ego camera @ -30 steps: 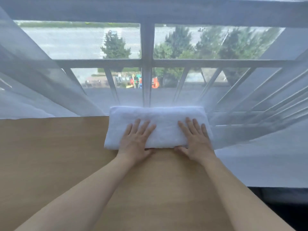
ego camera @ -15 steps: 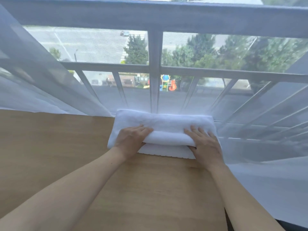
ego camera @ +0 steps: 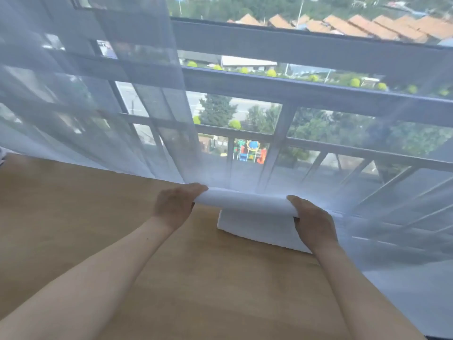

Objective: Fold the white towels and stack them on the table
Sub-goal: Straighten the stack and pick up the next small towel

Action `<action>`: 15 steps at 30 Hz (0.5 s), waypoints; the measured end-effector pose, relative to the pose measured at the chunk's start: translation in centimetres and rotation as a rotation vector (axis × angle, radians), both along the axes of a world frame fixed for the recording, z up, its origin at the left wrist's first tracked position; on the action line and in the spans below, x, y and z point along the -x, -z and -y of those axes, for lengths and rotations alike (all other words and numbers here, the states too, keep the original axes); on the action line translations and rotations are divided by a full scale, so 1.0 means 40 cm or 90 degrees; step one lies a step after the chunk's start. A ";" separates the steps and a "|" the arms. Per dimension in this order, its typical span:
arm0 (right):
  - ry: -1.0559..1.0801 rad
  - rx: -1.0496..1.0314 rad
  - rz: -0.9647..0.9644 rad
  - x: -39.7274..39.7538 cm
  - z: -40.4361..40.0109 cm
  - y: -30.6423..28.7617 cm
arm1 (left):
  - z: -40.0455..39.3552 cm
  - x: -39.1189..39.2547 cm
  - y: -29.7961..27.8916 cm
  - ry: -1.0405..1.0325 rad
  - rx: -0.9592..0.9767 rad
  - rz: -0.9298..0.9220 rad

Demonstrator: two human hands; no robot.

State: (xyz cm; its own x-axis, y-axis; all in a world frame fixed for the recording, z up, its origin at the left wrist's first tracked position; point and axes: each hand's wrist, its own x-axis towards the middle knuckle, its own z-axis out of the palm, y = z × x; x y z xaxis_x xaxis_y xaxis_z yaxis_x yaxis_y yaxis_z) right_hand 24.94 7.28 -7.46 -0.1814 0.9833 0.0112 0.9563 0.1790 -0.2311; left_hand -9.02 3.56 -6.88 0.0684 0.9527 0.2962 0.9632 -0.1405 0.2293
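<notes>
A folded white towel is lifted off the wooden table at its far edge. My left hand grips the towel's left end and my right hand grips its right end, fingers curled round it. A second layer of white towel hangs or lies below the lifted part, touching the table; whether it is a separate towel I cannot tell.
A sheer white curtain hangs along the table's far edge and drapes past its right side. Behind it stands a window with a grey railing. The table's right edge lies close to my right arm.
My hands went from pressing flat on the towel to gripping its ends, and have raised it off the table. The view has tilted upward and to the left.
</notes>
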 end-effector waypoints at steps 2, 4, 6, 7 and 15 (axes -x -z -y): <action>-0.036 -0.014 0.025 0.103 0.016 -0.047 | 0.059 0.088 -0.038 -0.035 -0.015 0.026; -0.072 -0.034 0.046 0.218 0.043 -0.086 | 0.126 0.193 -0.068 -0.082 -0.004 0.051; -0.100 -0.048 0.054 0.343 0.082 -0.121 | 0.193 0.316 -0.082 -0.141 0.038 0.038; -0.117 -0.051 0.058 0.408 0.106 -0.136 | 0.231 0.379 -0.086 -0.165 0.061 0.030; -0.212 -0.087 0.012 0.962 0.315 -0.201 | 0.570 0.864 -0.168 -0.294 0.042 0.061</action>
